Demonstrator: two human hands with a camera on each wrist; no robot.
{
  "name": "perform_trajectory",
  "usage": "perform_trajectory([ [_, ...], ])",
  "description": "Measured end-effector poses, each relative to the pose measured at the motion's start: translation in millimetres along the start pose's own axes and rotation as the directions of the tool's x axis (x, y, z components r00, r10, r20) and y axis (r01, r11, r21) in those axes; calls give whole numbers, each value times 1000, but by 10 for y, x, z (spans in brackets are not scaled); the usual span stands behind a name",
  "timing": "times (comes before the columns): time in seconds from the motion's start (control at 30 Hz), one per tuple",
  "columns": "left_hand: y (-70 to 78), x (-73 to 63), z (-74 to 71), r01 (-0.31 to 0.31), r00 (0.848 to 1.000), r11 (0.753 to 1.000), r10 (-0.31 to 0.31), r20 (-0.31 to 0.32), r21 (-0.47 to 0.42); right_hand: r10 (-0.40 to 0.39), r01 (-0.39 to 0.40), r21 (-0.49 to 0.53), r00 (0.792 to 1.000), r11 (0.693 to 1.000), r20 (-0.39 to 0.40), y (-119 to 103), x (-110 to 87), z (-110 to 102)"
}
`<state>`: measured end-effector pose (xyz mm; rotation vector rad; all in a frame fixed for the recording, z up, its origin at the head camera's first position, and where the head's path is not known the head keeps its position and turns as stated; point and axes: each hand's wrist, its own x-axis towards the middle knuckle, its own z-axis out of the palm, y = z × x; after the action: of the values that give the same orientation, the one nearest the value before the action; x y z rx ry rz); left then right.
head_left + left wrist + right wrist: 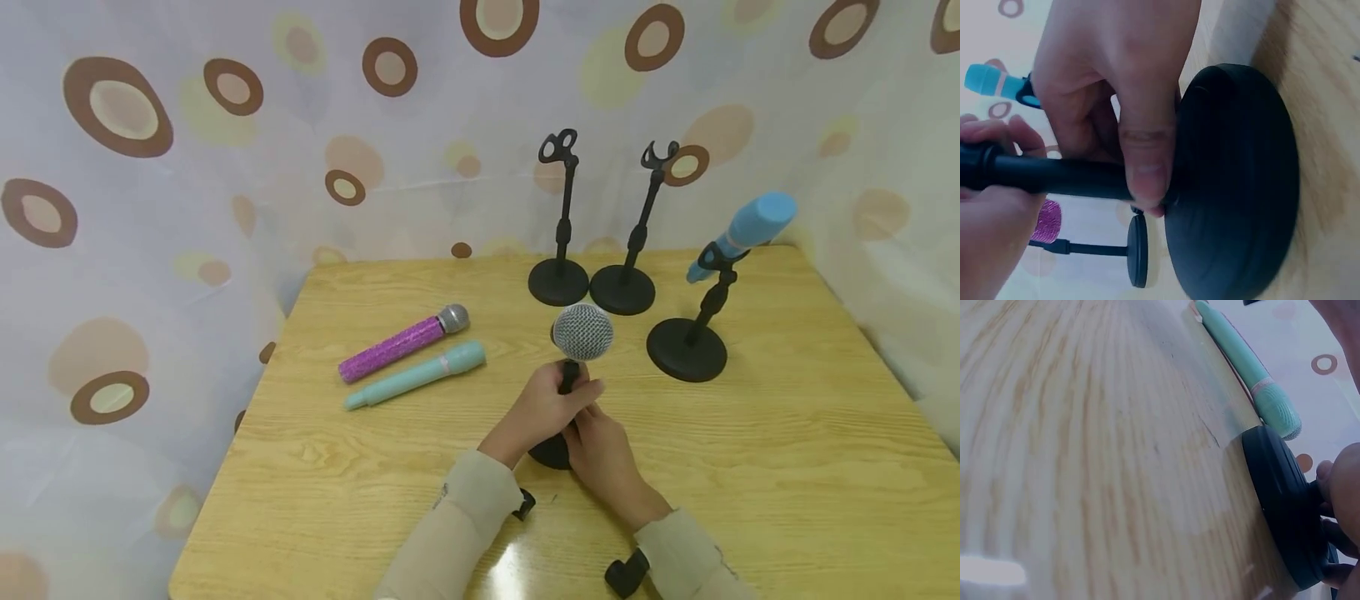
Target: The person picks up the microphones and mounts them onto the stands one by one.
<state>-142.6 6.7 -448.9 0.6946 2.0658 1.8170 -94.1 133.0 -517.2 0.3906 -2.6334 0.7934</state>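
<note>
A microphone with a silver mesh head (pixel 583 332) sits atop a black desk stand in front of me. My left hand (pixel 543 406) grips the upper part of the stand's pole (pixel 1060 177), just below the mesh head. Lower down, my right hand (pixel 603 458) pinches the pole right at the round black base (pixel 1235 187), with the thumb across it. In the right wrist view, the fingers lie close over the base (pixel 1285 509). A purple glittery end (pixel 1047 222) shows beyond the left hand; most of the microphone's body is hidden in the head view.
A purple glitter microphone (pixel 393 348) and a mint-green one (pixel 420 375) lie on the wooden table (pixel 300 475) at left. Two bare stands (pixel 558 282) (pixel 622 289) stand at the back. On the right, another stand (pixel 686 350) carries a blue microphone (pixel 757 223). A patterned cloth hangs behind.
</note>
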Motion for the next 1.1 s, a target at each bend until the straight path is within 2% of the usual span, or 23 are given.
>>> perform_trajectory([
  [0.1, -2, 49, 20, 4, 1000, 999, -5, -23, -40, -27, 27, -1, 1000, 1000, -10, 3, -6, 9],
  [0.2, 15, 94, 20, 23, 1000, 994, -24, -8, -103, -59, 59, -16, 998, 998, -32, 6, 2, 17],
  [0.37, 6, 187, -39, 22, 995, 989, -7, 98, -148, -93, 92, -26, 994, 995, -58, 20, 15, 28],
  [0.47, -20, 233, -87, -9, 985, 988, 35, 169, -156, -94, 93, -19, 994, 995, -47, 30, 9, 37],
  [0.57, -27, 253, -124, -31, 977, 988, 62, 205, -153, -101, 100, -17, 994, 995, -46, 41, 9, 54],
  [0.67, -28, 224, -90, -37, 985, 987, 63, 162, -156, -111, 110, -18, 992, 994, -56, 52, 2, 68],
  [0.77, -41, 163, 8, -53, 998, 993, 56, 31, -104, -97, 97, -2, 994, 995, -52, 54, -10, 60],
  [0.83, -38, 134, 81, -76, 995, 996, 72, -65, -55, -76, 77, 9, 996, 997, -41, 54, -17, 45],
  [0.9, -38, 127, 126, -97, 988, 995, 96, -124, -3, -48, 49, 22, 998, 999, -28, 53, -20, 30],
  [1.0, -40, 141, 144, -126, 982, 992, 126, -141, 10, -34, 35, 19, 999, 999, -14, 58, -19, 21],
  [1.1, -50, 166, 123, -141, 985, 990, 140, -103, 0, -46, 46, 21, 999, 999, -11, 69, -15, 22],
])
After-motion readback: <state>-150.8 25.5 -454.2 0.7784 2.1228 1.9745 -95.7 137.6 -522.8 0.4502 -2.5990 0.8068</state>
